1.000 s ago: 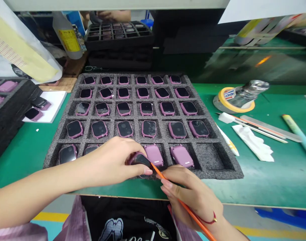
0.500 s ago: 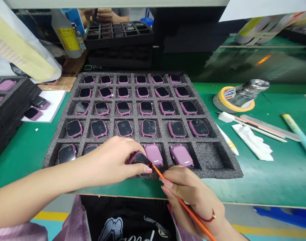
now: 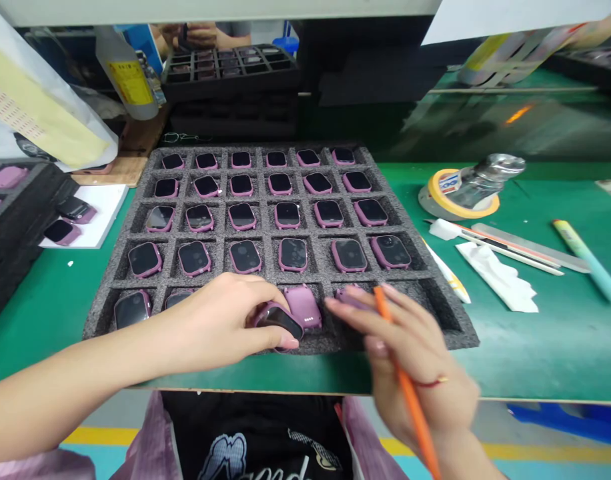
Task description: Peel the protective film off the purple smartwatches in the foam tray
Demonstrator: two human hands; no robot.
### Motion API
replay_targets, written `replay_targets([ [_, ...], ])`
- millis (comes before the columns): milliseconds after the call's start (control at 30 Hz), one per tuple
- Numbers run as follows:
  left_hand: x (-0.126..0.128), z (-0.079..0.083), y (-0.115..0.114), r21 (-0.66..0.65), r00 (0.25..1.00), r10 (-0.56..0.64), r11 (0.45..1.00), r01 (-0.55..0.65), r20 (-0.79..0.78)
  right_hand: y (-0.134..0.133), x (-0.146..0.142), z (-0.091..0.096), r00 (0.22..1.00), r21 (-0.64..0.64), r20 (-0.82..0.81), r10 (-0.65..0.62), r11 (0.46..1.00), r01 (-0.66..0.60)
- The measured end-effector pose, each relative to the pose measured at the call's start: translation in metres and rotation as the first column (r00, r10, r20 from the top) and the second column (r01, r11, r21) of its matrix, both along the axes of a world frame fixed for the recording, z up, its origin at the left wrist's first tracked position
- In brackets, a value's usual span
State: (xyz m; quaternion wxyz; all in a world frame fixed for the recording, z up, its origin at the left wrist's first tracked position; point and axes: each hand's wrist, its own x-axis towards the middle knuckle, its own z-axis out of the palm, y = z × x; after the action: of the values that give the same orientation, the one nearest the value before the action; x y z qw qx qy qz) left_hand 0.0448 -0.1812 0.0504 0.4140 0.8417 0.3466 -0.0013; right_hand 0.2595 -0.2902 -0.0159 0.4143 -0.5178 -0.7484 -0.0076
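Note:
My left hand (image 3: 240, 307) is closed on a purple smartwatch body (image 3: 280, 322), its dark screen facing up and slightly tilted, over the front row of a grey foam tray (image 3: 313, 279). Right beside it lies a purple watch (image 3: 303, 308) with its back and small metal contacts upward. My right hand (image 3: 410, 353), smeared by motion, keeps a thin orange stick (image 3: 410, 393) between its fingers. Its stretched fingertips are over another purple watch (image 3: 353, 297), partly hidden beneath them; I cannot tell whether they touch it. The stick stands clear of the held watch.
Strapless watches with dark screens fill the tray's back rows. On the right are a tape roll (image 3: 433, 200) with a metal-topped bottle (image 3: 478, 180), white tissue (image 3: 495, 277), slim tools (image 3: 515, 250) and a pale-green pen (image 3: 588, 260). Another foam tray (image 3: 15, 227) stands on the left.
My right hand has moved right and up, taking the orange stick's tip away from the held watch to above the neighbouring compartment. My left hand keeps its watch, which now sits at a slightly different tilt.

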Motion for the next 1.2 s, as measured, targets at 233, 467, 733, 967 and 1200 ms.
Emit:
replay_targets([
  [233,-0.004,-0.001,-0.004,-0.063,0.997,0.054,0.997,-0.051,0.053,0.026,0.089,0.015,0.945,0.121,0.167,-0.28,0.957,0.263],
  [467,-0.002,0.004,-0.005,-0.581,0.859,0.419,0.792,-0.187,0.295,0.078,0.188,0.017,0.894,0.026,0.434,-0.113,0.993,0.113],
  [733,-0.002,0.001,-0.002,-0.675,0.651,0.559,0.732,-0.095,0.514,0.102,0.099,0.075,0.89,0.058,0.452,-0.063,0.997,0.042],
  [967,-0.004,-0.001,-0.002,-0.644,0.506,0.653,0.731,-0.227,0.563,0.096,-0.015,0.107,0.908,-0.015,0.165,0.384,0.922,-0.387],
  [1200,-0.002,-0.002,-0.002,-0.827,0.388,0.785,0.555,-0.094,0.483,0.12,-0.029,0.081,0.922,-0.117,0.076,0.379,0.922,-0.369],
])
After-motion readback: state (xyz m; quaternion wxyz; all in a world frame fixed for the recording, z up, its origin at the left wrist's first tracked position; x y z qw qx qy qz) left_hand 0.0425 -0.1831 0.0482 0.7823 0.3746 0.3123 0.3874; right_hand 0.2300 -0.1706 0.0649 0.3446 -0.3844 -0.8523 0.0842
